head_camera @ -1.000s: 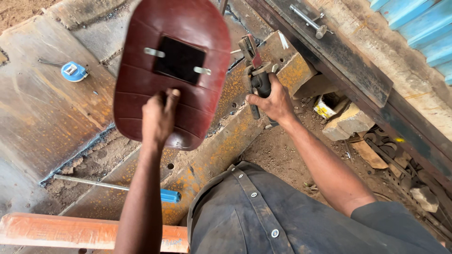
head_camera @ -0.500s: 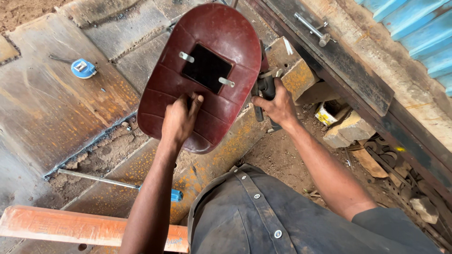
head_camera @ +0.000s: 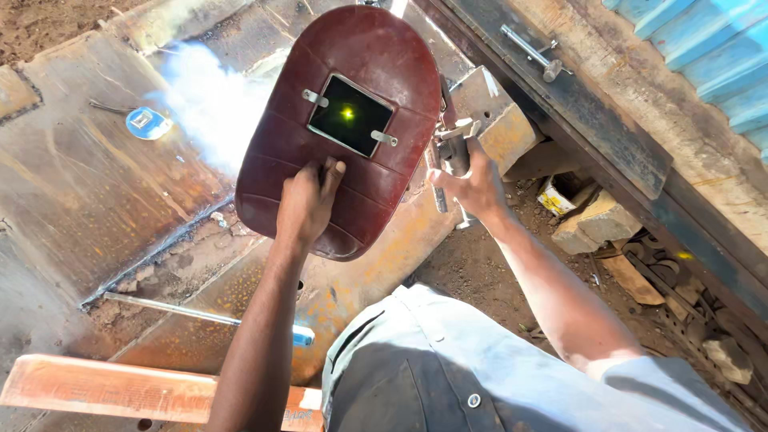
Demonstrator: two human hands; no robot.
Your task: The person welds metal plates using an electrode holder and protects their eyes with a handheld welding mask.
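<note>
While our left hand grips the dark red welding shield over the rusty steel plate, fingers curled on its back, our right hand clenches the electrode holder; arc burning, next needs steady feed.

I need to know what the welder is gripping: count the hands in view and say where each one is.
2. The left hand grips the dark red welding shield from behind; the right hand holds the electrode holder beside it. No other hands show.

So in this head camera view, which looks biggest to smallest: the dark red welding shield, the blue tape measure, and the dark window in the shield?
1. Dark red welding shield, largest, though nearest the camera.
2. Dark window.
3. Blue tape measure, farther away, so its rank against the window is unsure.
</note>
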